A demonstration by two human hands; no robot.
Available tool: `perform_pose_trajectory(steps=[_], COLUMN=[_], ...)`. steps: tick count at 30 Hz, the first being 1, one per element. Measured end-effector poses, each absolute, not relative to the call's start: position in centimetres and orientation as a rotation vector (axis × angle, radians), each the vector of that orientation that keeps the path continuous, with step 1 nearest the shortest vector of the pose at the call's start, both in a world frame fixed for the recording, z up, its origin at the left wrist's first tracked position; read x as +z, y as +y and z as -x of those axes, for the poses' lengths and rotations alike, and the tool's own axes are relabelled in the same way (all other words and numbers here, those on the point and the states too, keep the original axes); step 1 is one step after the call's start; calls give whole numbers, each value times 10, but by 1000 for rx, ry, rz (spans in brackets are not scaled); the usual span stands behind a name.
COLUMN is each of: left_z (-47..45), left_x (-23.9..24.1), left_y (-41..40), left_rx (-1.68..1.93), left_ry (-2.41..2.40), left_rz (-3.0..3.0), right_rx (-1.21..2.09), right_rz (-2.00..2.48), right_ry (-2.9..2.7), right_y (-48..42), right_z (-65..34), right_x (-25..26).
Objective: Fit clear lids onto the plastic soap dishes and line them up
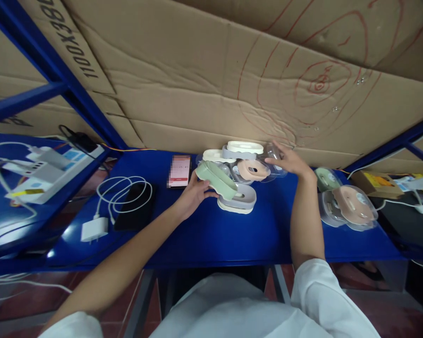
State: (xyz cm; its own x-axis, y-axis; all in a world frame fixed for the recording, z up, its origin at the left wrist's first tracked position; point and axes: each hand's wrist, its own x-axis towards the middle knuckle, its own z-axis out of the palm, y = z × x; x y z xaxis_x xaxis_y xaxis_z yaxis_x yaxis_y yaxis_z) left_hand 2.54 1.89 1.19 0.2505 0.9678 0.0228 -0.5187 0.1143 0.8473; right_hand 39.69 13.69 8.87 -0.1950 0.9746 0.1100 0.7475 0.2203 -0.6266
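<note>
My left hand is closed on the near left end of a green oblong plastic shell, holding it tilted above the table. My right hand is at the right side of the pile, its thumb and fingers spread around a clear plastic cover; whether they touch it I cannot tell. Between the hands lie a pink shell with an oval opening, a white shell on top of a grey one, and another white shell. Just under the green shell, a grey shell rests on a white one.
A lit phone lies left of the pile. Farther left are a dark phone, a coiled white cable, a charger and a power strip. Pink and green cases sit at right. A cardboard wall backs the blue table.
</note>
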Motion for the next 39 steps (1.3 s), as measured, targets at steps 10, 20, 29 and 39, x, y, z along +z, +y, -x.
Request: perform_pose_trajectory(steps=[10, 20, 29, 39], left_z=[-23, -24, -18, -17], left_x=[8, 2, -1, 13], left_y=[23, 23, 21, 20], left_rx=[1198, 1171, 1244, 1332], left_ry=[657, 640, 658, 668], left_rz=[-897, -854, -929, -883], right_rx=[757, 533, 605, 40], right_rz=[1687, 1240, 775, 1644], right_ry=[-1898, -2166, -2683, -2066], right_y=[145, 90, 43, 59], right_z=[-418, -330, -244, -369], right_x=[61, 119, 119, 159])
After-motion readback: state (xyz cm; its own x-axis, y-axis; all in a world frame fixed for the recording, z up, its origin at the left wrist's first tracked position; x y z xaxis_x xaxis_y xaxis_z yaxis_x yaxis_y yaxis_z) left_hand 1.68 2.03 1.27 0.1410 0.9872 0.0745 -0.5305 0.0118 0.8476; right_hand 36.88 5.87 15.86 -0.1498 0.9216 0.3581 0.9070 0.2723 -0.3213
